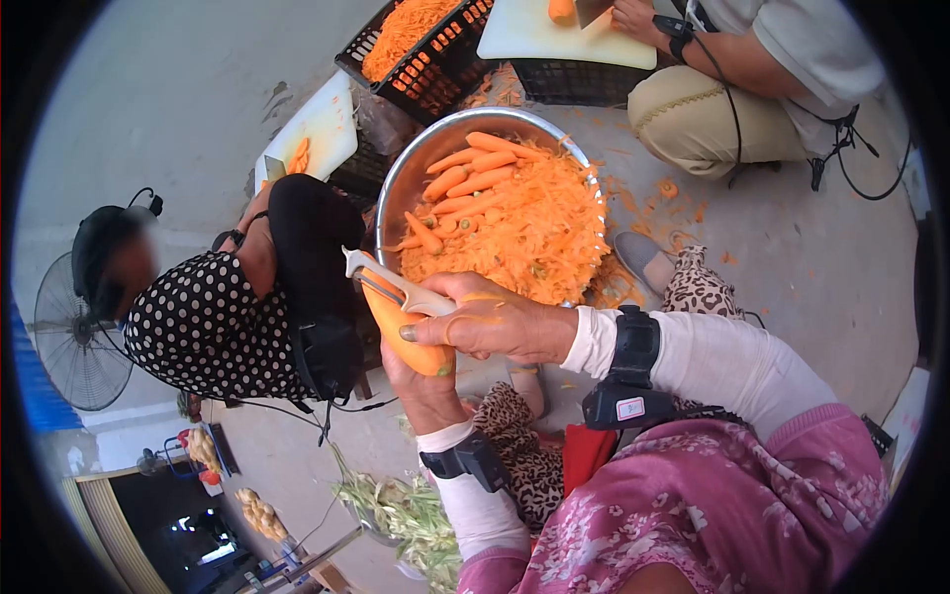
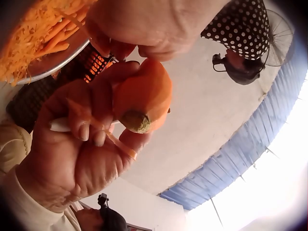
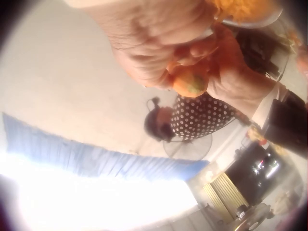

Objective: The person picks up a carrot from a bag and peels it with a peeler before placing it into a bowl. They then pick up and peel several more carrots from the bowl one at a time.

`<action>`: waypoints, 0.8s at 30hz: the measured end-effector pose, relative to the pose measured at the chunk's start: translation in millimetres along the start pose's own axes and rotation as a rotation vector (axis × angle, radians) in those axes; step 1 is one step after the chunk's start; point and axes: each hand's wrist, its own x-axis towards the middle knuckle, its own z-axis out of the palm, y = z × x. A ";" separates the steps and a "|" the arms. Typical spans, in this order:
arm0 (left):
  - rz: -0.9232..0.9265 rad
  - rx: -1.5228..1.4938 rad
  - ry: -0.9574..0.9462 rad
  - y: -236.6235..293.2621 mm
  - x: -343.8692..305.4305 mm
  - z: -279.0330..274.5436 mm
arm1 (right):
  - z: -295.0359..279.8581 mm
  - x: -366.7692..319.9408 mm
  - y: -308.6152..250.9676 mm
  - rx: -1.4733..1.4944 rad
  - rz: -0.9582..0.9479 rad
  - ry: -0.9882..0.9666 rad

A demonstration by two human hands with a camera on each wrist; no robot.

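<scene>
In the head view, my left hand point(image 1: 421, 391) grips a thick carrot point(image 1: 396, 332) from below, its stem end toward me. My right hand point(image 1: 505, 322) holds a pale-handled peeler point(image 1: 427, 299), its blade lying along the carrot's upper side and its thumb against the carrot. A thin peel strip point(image 2: 120, 144) hangs across the right fingers in the left wrist view, where the carrot's green-brown stem end point(image 2: 135, 121) faces the camera. Just beyond the hands stands a metal basin point(image 1: 421, 163) with whole carrots point(image 1: 482, 180) at its far left and a heap of orange shavings point(image 1: 534, 238).
A person in a polka-dot top point(image 1: 213, 322) sits at left by a white cutting board point(image 1: 322, 124). Another person point(image 1: 782, 89) works at a second board point(image 1: 524, 40). A black crate point(image 1: 435, 84) holds shredded carrot. Scraps point(image 1: 678, 213) litter the floor; a fan point(image 1: 79, 327) stands far left.
</scene>
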 end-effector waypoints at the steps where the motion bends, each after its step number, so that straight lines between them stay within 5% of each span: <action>1: -0.012 -0.032 -0.010 -0.1 0.9 0.2 | 0.2 0.1 0.4 0.008 -0.013 0.002; 6: -0.134 -0.311 -0.104 3.7 8.1 -6.3 | 1.4 2.3 -0.6 -0.031 -0.033 0.027; 24: -0.171 -0.324 -0.025 8.8 9.4 10.8 | -14.1 7.9 1.1 -0.497 -0.234 0.102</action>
